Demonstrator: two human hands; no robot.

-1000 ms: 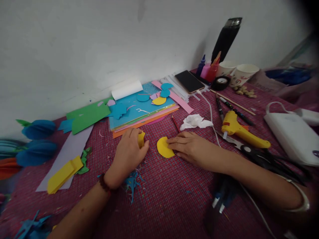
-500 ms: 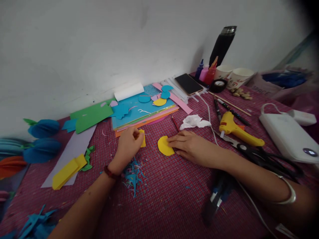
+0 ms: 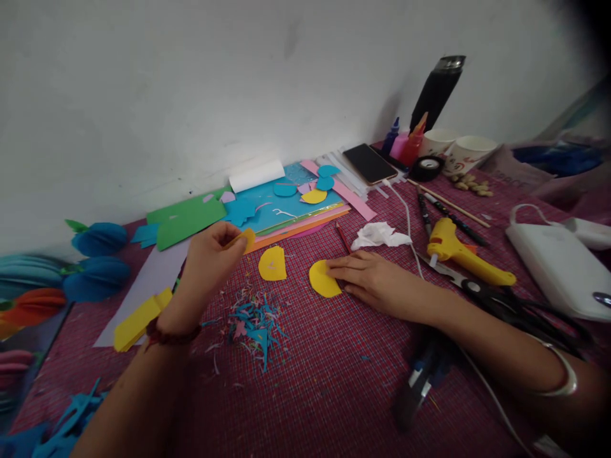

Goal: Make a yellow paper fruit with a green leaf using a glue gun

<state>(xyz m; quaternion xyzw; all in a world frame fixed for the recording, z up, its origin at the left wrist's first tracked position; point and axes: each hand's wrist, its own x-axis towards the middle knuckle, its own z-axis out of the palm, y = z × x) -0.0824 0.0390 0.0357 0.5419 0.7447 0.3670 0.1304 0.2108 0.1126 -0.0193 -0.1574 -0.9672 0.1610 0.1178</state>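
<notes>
My left hand is raised over the table's left middle, thumb and fingers closed on a small yellow paper piece. Just right of it, a rounded yellow paper cutout with one straight edge lies flat. My right hand rests palm down, fingers stretched out, their tips on the edge of another rounded yellow cutout. Below the left hand is a heap of blue, pink and white paper scraps. A folded yellow paper strip lies on a pale purple sheet.
Coloured sheets and a green sheet lie along the wall. On the right are a yellow glue gun, black-handled scissors, a white box-shaped device, a phone and a cable. Blue paper balls stand at left.
My left hand has lifted and moved left, carrying a yellow piece and uncovering a yellow cutout and more scraps. My right hand stays on its cutout; the view has shifted slightly.
</notes>
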